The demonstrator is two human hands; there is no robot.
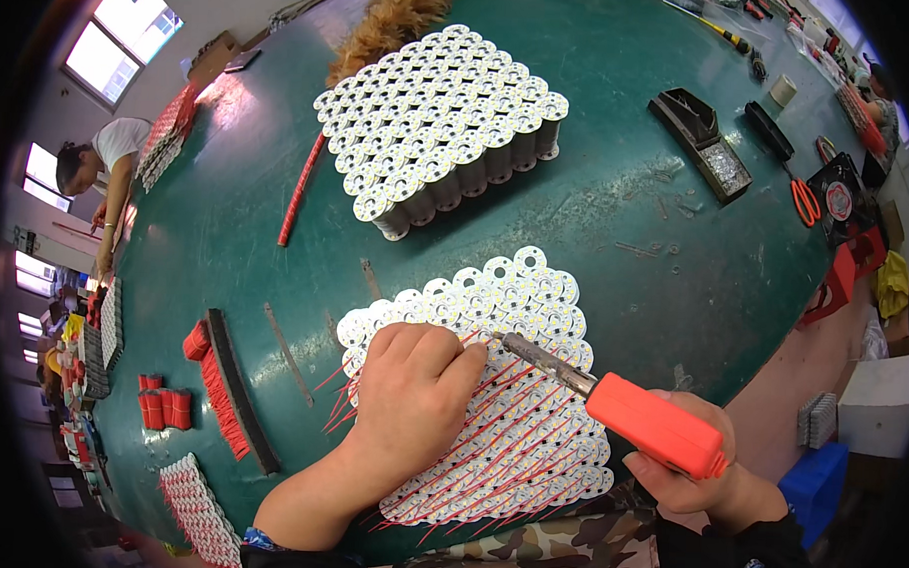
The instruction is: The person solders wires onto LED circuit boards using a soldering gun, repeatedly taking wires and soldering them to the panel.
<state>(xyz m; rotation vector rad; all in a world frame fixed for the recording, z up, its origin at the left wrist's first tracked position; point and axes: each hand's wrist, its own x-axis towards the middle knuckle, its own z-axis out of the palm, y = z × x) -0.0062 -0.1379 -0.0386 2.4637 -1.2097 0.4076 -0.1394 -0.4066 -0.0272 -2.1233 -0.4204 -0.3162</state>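
Observation:
A sheet of round white LED boards (559, 453) lies on the bench in front of me, crossed by slanting rows of thin red wires (500, 426). My left hand (411, 388) rests over its left part, closed, with a red wire pinched at its fingertips. In my right hand (703, 483) is a soldering iron with a red handle (655, 426). The iron's tip meets the boards just right of my left fingertips. Beneath my left hand the boards are hidden, and loose wire ends stick out past it on the left.
Beyond the sheet stands a tall stack of similar boards (440, 133). To the left lie bundles of red wires (165, 409) and a dark strip (240, 392). Farther right are a dark metal holder (700, 142) and orange-handled scissors (805, 201). Another person (113, 162) leans over the far left edge.

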